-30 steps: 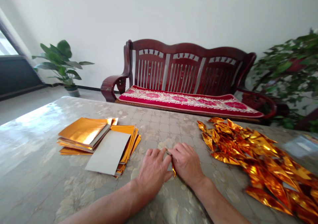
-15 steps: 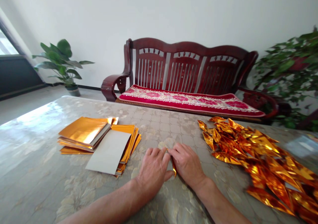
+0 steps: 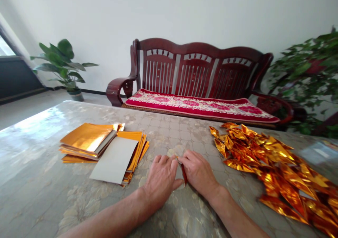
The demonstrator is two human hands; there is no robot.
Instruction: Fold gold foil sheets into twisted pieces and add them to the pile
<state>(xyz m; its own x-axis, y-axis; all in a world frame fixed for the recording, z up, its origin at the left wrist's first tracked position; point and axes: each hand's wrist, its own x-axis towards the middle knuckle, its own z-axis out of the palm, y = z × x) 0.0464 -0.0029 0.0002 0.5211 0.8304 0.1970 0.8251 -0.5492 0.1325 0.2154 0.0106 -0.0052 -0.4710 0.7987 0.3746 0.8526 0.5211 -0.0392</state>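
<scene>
The left hand (image 3: 161, 174) and right hand (image 3: 198, 173) both pinch a narrow piece of foil paper (image 3: 184, 174), low over the table (image 3: 39, 185), between the stacked sheets (image 3: 86, 136) and the foil pile (image 3: 271, 185). Pressing too hard might tear it; uneven pressure could skew a crease. Fingers hide most of the piece and its folds; the pile runs out of view at right.

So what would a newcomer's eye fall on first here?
Probably the heap of shiny gold foil on the right of the table. Next, the dark red bench with its flowered cover beyond it. Then the left hand and right hand, close together at a small foil piece near the middle.
</scene>
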